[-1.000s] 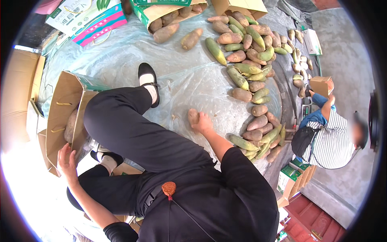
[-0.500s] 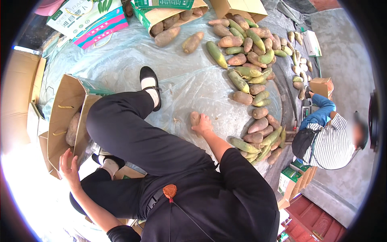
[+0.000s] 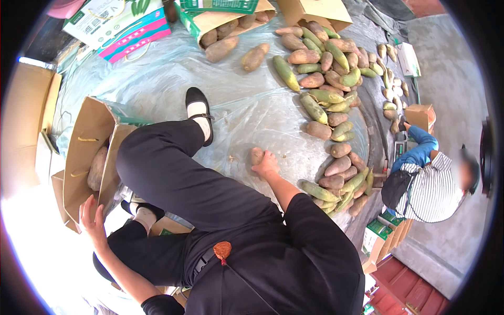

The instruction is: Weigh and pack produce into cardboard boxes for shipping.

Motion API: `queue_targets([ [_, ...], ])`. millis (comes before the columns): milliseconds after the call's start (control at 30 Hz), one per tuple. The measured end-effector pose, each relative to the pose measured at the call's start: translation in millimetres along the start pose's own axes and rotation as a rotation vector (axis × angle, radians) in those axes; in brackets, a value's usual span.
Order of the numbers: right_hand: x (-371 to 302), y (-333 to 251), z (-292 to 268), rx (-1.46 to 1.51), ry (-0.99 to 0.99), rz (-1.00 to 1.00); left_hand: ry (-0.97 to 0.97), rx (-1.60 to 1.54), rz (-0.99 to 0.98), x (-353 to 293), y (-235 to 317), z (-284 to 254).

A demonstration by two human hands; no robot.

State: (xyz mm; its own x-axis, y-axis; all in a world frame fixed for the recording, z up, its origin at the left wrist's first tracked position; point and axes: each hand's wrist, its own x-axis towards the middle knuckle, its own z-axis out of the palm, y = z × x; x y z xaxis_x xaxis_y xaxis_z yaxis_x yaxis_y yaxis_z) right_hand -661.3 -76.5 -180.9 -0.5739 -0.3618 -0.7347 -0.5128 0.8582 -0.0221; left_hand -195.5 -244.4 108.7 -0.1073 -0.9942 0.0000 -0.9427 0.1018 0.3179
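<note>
My right hand [image 3: 266,165] reaches down to the plastic-covered floor. Its fingers are closed round the near end of a brownish-red radish [image 3: 257,155], whose far end pokes out past them. At the left, my left hand [image 3: 92,221] is held up with its fingers apart and nothing in it, by the lower edge of an open carton [image 3: 86,134]. Whether the fingertips touch the cardboard I cannot tell. Inside that carton, which has rope handles, lies another brownish radish [image 3: 97,169].
Green and reddish radishes [image 3: 326,97] lie in a long curved pile on the right. A carton of radishes [image 3: 197,23] lies at the top. Printed boxes [image 3: 131,39] stand at the far left. A co-worker in a striped shirt [image 3: 430,186] bends over at the right. My shoe [image 3: 197,102] rests on the sheet.
The whole view has shifted very slightly, so things sit a little further right. Both hands keep nearly the same pose, the right one still on the radish.
</note>
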Motion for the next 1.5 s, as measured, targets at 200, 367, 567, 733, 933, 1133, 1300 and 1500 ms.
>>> queue_targets([
  [200, 12.1, 8.7, 2.8, 0.021, 0.091, -0.153, -0.001, -0.088, -0.084, 6.1, 20.8, -3.1],
  [367, 17.3, 16.5, -4.0, 0.096, 0.051, -0.217, 0.014, -0.109, -0.086, 4.0, 10.3, -2.4],
  [567, 35.8, 0.8, -30.1, 0.202, 0.144, -0.415, 0.039, -0.161, -0.103, 0.8, 3.1, -7.3],
  [733, 29.1, -68.9, -110.4, 0.354, 0.230, -0.686, 0.042, -0.203, -0.118, 0.9, -0.5, -10.2],
  [933, -55.8, -189.2, -231.4, 0.579, 0.228, -1.069, 0.073, -0.211, -0.116, -3.3, -1.6, -14.9],
  [1133, -176.8, -288.9, -281.7, 0.737, 0.005, -1.539, 0.062, -0.223, -0.114, -4.9, -7.4, -12.0],
  [1300, -242.6, -353.2, -263.3, 0.596, -0.124, -1.779, 0.090, -0.256, -0.096, -3.8, -10.9, -10.7],
  [1500, -258.6, -397.9, -202.1, 0.347, 0.156, -1.979, 0.066, -0.286, -0.102, -0.3, -11.6, -5.5],
])
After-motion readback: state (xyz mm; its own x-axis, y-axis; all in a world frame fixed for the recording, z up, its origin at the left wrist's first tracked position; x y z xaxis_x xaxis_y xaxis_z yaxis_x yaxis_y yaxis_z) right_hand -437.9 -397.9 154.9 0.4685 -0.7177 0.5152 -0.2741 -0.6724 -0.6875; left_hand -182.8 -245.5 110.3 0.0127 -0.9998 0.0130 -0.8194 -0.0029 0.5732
